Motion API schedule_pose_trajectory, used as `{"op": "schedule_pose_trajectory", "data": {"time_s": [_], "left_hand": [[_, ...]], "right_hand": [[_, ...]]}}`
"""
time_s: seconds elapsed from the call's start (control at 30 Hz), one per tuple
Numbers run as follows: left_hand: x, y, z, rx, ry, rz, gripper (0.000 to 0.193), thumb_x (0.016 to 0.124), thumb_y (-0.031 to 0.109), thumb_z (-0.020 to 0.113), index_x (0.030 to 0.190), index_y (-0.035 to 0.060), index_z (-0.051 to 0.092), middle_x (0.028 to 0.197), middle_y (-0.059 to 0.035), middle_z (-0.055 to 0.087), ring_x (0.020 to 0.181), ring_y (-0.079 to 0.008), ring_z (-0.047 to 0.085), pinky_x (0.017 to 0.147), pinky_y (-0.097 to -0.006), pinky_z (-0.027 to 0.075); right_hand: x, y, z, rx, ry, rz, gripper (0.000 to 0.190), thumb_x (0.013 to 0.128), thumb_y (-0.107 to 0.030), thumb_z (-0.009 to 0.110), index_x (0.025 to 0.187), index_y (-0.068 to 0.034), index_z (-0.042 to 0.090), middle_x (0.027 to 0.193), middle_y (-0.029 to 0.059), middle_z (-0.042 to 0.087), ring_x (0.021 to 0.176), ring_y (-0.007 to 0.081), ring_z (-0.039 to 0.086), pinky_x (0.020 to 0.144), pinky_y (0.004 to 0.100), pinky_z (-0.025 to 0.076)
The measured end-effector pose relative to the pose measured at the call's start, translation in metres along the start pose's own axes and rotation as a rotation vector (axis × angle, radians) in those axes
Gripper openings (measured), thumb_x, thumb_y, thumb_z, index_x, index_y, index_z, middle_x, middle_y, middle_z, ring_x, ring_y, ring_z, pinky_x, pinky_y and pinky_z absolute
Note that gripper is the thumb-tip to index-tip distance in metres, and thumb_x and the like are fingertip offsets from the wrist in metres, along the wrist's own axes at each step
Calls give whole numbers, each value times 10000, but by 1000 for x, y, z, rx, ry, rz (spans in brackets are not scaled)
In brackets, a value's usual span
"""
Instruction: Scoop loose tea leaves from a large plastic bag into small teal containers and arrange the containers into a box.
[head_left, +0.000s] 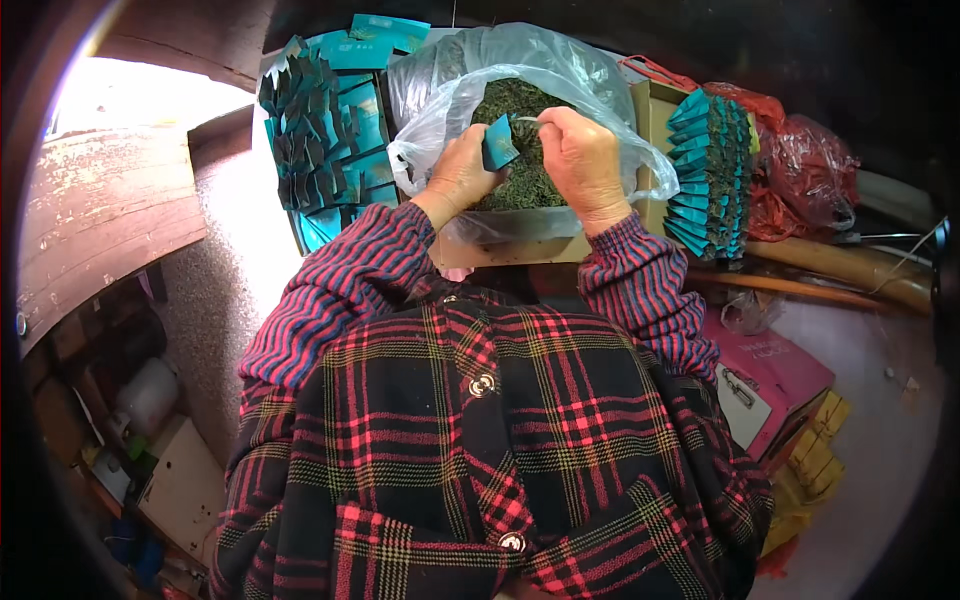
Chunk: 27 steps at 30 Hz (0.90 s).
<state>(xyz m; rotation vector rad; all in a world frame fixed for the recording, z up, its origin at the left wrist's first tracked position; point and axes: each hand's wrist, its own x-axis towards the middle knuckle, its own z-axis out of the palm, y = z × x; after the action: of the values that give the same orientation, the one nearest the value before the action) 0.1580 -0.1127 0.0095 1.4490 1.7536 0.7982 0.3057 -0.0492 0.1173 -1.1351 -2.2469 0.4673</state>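
Observation:
My left hand (466, 166) grips a small teal packet (500, 144) by its side, with its mouth facing up and away. My right hand (583, 154) is closed around a thin pale utensil (529, 118), perhaps a spoon; its tip is at the packet's mouth and too small to make out. Beneath both hands, a clear plastic bag (555, 52) lies open, filled with dark green dried leaves (525, 187) that look like loose tea. The bag sits in a cardboard box (517, 253).
Many teal packets (319, 127) stand in rows on the left, with flat ones (371, 41) behind them. Fanned packets showing leaves at their mouths (709, 176) stand right of the box. Beyond are red plastic bags (802, 172). A pink carton (780, 375) stands lower right.

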Motion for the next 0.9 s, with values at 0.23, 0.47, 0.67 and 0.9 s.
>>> {"op": "schedule_pose_trajectory", "data": {"time_s": [0.23, 0.47, 0.67, 0.9], "left_hand": [[4, -2, 4, -18, 36, 35, 587, 656, 232, 796, 1134, 58, 504, 980, -196, 628, 941, -373, 606, 802, -418, 482], [4, 2, 2, -96, 18, 27, 575, 658, 204, 791, 1134, 66, 501, 964, -180, 620, 926, -357, 608, 795, -408, 479], [4, 5, -5, -139, 10, -23, 594, 649, 222, 797, 1142, 67, 503, 1017, -183, 616, 951, -361, 604, 821, -402, 482], [2, -6, -5, -152, 40, 38, 647, 661, 228, 803, 1181, 59, 457, 1025, -175, 615, 956, -331, 610, 835, -388, 481]], "right_hand": [[-13, -8, 7, -99, -84, -104, 104, 795, -45, 610, 897, -44, 634, 819, 147, 652, 737, 319, 642, 630, 383, 519], [-16, -6, 9, -59, -14, -202, 87, 770, -60, 616, 853, -79, 598, 699, 97, 602, 629, 273, 613, 563, 377, 496], [-10, -16, -2, -63, 16, -147, 114, 773, -23, 614, 883, -50, 627, 777, 141, 634, 696, 320, 627, 603, 380, 503], [-6, -14, -1, -18, 118, -160, 151, 791, -1, 614, 931, -45, 649, 812, 137, 656, 702, 294, 645, 619, 349, 518]]}}
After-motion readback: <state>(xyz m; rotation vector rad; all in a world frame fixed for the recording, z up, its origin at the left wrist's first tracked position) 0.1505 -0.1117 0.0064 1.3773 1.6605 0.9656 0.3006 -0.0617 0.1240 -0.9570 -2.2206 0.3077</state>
